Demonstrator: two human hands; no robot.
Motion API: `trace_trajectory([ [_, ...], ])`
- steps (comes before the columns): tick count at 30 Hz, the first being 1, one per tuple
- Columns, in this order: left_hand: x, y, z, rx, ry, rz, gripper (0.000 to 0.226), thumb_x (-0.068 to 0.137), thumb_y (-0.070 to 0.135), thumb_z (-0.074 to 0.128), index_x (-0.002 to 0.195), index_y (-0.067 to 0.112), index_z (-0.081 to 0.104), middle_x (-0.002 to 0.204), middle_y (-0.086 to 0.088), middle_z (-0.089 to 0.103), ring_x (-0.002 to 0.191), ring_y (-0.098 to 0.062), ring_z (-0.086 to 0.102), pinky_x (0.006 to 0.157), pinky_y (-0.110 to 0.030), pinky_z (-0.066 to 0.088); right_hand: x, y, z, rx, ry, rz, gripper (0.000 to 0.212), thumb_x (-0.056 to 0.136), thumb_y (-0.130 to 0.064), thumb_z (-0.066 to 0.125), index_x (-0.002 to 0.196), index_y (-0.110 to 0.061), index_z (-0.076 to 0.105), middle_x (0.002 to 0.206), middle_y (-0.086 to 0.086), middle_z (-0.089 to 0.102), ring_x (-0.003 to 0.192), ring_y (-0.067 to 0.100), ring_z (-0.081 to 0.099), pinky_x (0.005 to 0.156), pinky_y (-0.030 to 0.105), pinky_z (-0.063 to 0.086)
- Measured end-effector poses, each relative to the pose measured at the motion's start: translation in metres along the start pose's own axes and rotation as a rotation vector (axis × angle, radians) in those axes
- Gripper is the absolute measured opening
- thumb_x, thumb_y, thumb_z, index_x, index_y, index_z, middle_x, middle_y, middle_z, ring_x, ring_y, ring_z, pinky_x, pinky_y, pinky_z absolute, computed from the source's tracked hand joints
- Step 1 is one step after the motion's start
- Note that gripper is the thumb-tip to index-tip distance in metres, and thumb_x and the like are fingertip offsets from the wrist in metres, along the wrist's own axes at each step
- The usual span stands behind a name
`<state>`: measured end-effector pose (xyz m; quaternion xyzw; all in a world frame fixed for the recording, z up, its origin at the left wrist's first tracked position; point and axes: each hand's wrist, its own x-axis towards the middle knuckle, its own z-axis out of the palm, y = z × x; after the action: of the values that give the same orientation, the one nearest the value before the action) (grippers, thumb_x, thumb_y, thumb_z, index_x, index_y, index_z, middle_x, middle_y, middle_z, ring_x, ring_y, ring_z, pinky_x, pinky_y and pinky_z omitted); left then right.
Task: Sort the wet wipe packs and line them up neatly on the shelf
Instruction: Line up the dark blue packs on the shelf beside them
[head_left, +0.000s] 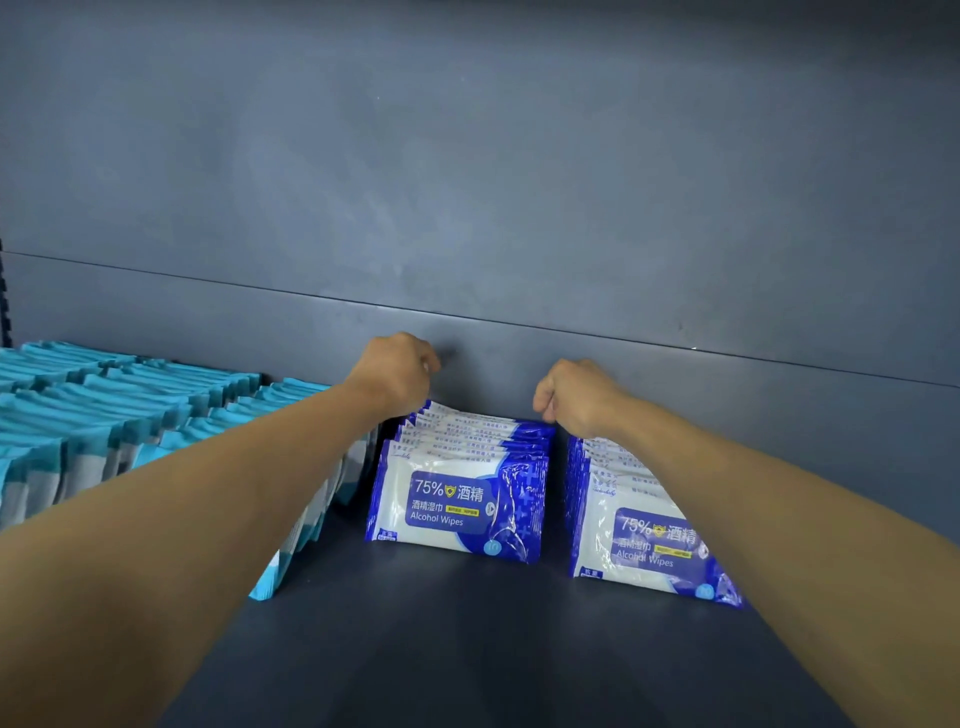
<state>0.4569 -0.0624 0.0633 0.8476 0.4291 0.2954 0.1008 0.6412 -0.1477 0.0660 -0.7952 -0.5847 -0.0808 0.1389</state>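
Note:
Two rows of blue-and-white alcohol wipe packs stand upright on the dark shelf: a middle row and a right row, labels facing me. Both my arms reach to the back of the middle row. My left hand is curled over the top left corner of the rearmost pack. At that pack's top right corner, beside the back of the right row, my right hand is curled too. The fingertips are hidden behind the hands.
Several rows of teal-and-white wipe packs fill the shelf's left side, partly under my left forearm. The dark back panel rises just behind the hands. Bare shelf surface lies in front of the blue rows.

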Motion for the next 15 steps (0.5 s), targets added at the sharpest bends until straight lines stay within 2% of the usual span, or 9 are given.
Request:
trace_trajectory([
  [1, 0.006, -0.001, 0.002, 0.016, -0.021, 0.0, 0.033, 0.094, 0.002, 0.043, 0.117, 0.011, 0.066, 0.125, -0.008, 0.062, 0.116, -0.025, 0.056, 0.096, -0.026, 0.041, 0.001, 0.0, -0.001, 0.004, -0.01, -0.002, 0.036, 0.083, 0.014, 0.043, 0.106, 0.001, 0.068, 0.11, 0.015, 0.069, 0.103, 0.026, 0.063, 0.079, 0.019, 0.046],
  [3, 0.016, -0.003, 0.009, 0.013, -0.095, -0.02, 0.03, 0.092, 0.002, 0.047, 0.112, 0.01, 0.069, 0.118, -0.01, 0.065, 0.111, -0.025, 0.059, 0.091, -0.027, 0.044, 0.003, 0.0, 0.0, 0.005, -0.035, -0.018, 0.038, 0.084, 0.013, 0.044, 0.107, -0.004, 0.07, 0.109, 0.01, 0.07, 0.096, 0.02, 0.063, 0.068, 0.013, 0.037],
  [7, 0.028, -0.005, 0.021, 0.048, -0.145, -0.036, 0.026, 0.09, 0.005, 0.052, 0.107, 0.009, 0.071, 0.112, -0.01, 0.067, 0.107, -0.025, 0.06, 0.087, -0.028, 0.047, 0.011, 0.003, 0.006, 0.003, -0.023, -0.036, 0.035, 0.083, 0.012, 0.047, 0.099, -0.005, 0.073, 0.103, 0.01, 0.071, 0.093, 0.02, 0.065, 0.065, 0.014, 0.037],
  [9, 0.033, -0.006, 0.023, 0.069, -0.134, -0.035, 0.024, 0.088, 0.007, 0.055, 0.104, 0.009, 0.072, 0.108, -0.01, 0.068, 0.104, -0.025, 0.062, 0.083, -0.027, 0.048, 0.014, 0.004, 0.01, -0.019, -0.017, -0.046, 0.031, 0.084, 0.01, 0.048, 0.096, -0.003, 0.074, 0.101, 0.012, 0.072, 0.095, 0.024, 0.066, 0.069, 0.02, 0.046],
  [11, 0.036, -0.004, 0.025, 0.12, -0.129, -0.03, 0.024, 0.088, 0.009, 0.054, 0.104, 0.009, 0.072, 0.109, -0.009, 0.068, 0.104, -0.025, 0.062, 0.083, -0.027, 0.048, 0.015, 0.003, 0.01, -0.045, -0.022, -0.051, 0.028, 0.086, 0.003, 0.049, 0.097, -0.005, 0.073, 0.102, 0.013, 0.071, 0.101, 0.027, 0.064, 0.081, 0.027, 0.051],
  [15, 0.036, 0.002, 0.027, 0.092, -0.066, -0.119, 0.033, 0.093, 0.016, 0.044, 0.114, 0.016, 0.069, 0.12, -0.002, 0.065, 0.109, -0.021, 0.06, 0.095, -0.029, 0.048, 0.017, 0.004, 0.012, -0.056, 0.0, -0.075, 0.023, 0.092, -0.011, 0.048, 0.103, -0.007, 0.067, 0.106, 0.015, 0.064, 0.1, 0.03, 0.059, 0.082, 0.027, 0.047],
])
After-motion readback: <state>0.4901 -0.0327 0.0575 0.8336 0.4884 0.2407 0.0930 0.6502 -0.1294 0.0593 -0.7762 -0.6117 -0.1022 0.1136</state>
